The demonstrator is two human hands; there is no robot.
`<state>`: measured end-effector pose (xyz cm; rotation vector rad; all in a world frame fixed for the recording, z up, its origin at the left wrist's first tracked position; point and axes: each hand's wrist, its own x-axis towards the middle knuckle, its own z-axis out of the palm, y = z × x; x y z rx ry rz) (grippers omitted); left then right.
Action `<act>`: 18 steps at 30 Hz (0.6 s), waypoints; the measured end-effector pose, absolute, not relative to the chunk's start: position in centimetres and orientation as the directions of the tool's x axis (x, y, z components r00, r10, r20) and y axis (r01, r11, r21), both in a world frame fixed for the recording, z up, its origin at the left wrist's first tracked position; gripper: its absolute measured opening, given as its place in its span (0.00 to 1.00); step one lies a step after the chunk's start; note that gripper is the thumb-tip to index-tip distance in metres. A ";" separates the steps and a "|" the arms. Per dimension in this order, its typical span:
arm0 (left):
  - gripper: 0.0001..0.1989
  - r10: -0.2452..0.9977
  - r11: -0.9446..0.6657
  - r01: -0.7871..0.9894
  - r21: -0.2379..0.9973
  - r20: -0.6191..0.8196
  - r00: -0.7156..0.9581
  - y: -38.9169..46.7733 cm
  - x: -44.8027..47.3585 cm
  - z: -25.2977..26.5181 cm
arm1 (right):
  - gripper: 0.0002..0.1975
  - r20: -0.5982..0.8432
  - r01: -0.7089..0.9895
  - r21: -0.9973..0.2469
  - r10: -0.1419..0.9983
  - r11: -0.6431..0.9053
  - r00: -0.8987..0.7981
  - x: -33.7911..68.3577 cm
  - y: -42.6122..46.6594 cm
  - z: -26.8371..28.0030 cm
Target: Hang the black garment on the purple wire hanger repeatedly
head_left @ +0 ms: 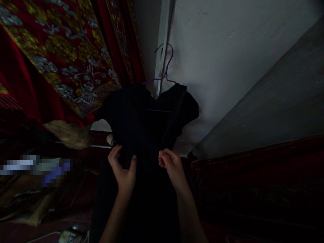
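Note:
A long black dress (134, 125) with short sleeves and an open V neck hangs on a thin purple hanger (167, 67). My left hand (124, 168) is at the dress's waist on the left, thumb and fingers spread apart against the dark cloth. On the right side of the waist, my right hand (172, 163) is closed, its fingertips pinching the front of the dress. The cloth is so dark that its folds and fastenings are hard to make out.
The hanger's hook is over a pale vertical strip (164, 27) by a grey wall (217, 40). Red cloth with gold and silver embroidery (65, 44) hangs at left. Lower left, blurred items lie near a power strip (72, 235). Dark red furniture or fabric (265, 162) fills the lower right.

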<state>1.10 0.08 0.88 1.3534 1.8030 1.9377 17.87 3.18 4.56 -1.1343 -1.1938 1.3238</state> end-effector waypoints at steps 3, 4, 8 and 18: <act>0.17 0.817 -0.363 0.429 0.827 0.503 -0.280 0.6 4.1 1.0 | 0.20 -0.040 -0.058 -0.997 0.984 -0.050 -0.174 17.4 3.1 4.7; 0.15 0.842 -0.375 0.410 0.832 0.490 -0.224 0.9 4.9 1.2 | 0.21 -0.041 -0.049 -0.997 0.978 -0.052 -0.204 17.4 3.1 4.8; 0.06 0.853 -0.378 0.372 0.847 0.475 -0.214 2.0 6.4 1.7 | 0.20 -0.061 -0.054 -0.996 0.973 -0.075 -0.225 17.5 2.9 4.9; 0.04 0.921 -0.284 0.362 0.888 0.358 -0.155 2.5 7.1 -1.0 | 0.15 0.154 -0.252 -0.956 0.988 0.149 -0.003 18.1 12.2 13.2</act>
